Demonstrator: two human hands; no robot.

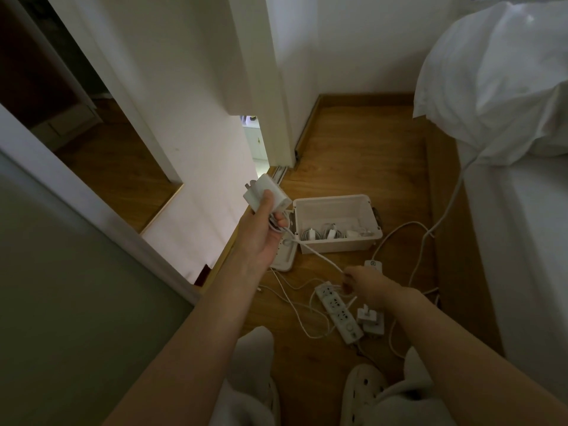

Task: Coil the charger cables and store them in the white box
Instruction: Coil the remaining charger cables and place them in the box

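Note:
My left hand (264, 232) is raised left of the white box (338, 244), gripping a white charger brick (266, 193) and a few loops of its cable. That white cable (319, 256) runs down and right, taut, to my right hand (365, 282), which pinches it low over the floor. The open box sits on the wooden floor and holds several coiled chargers (332, 233). Its lid (284, 256) lies flat beside its left wall, partly behind my left hand.
A white power strip (338, 315) lies under my right hand with loose cables (295, 305) and two plug adapters (370, 321) around it. Another cable (436, 222) climbs to the bed (516, 210) on the right. A wall and doorway stand left; my knees and slippers are below.

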